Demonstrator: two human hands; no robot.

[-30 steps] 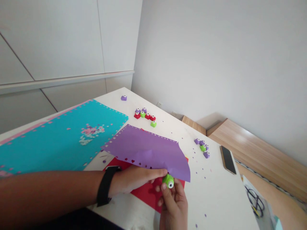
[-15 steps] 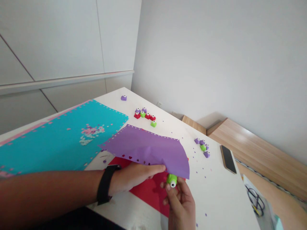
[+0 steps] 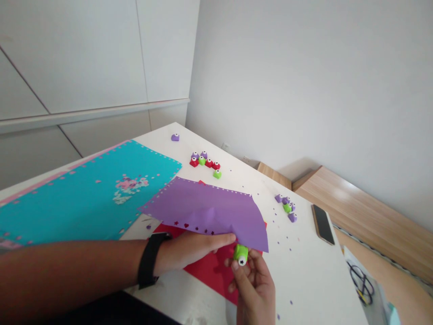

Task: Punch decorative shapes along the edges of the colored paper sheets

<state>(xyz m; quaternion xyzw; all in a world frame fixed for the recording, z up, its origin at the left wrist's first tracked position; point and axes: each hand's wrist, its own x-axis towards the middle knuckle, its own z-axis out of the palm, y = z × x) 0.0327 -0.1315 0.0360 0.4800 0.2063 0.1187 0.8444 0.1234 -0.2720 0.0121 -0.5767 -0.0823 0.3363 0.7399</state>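
Pinching a purple, hole-edged paper sheet [image 3: 206,203] in left fingers [image 3: 223,239], seemingly for steadiness; clasping a stubby green plastic punch [image 3: 241,253] in right fingers [image 3: 242,279] at sheet's five o'clock.

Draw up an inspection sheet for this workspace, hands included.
Surface: white table, scattered purple specks.
Job's things: purple sheet with edge holes, above a red sheet; green punch.
Clutter: other punches, a blue sheet bearing a pile of paper bits, a phone.
Hands: left hand holds the purple sheet; right hand holds the green punch.
Cables: black cord-like loops beyond the table's right edge.
Surroundings: gray wall with sockets, wooden furniture.
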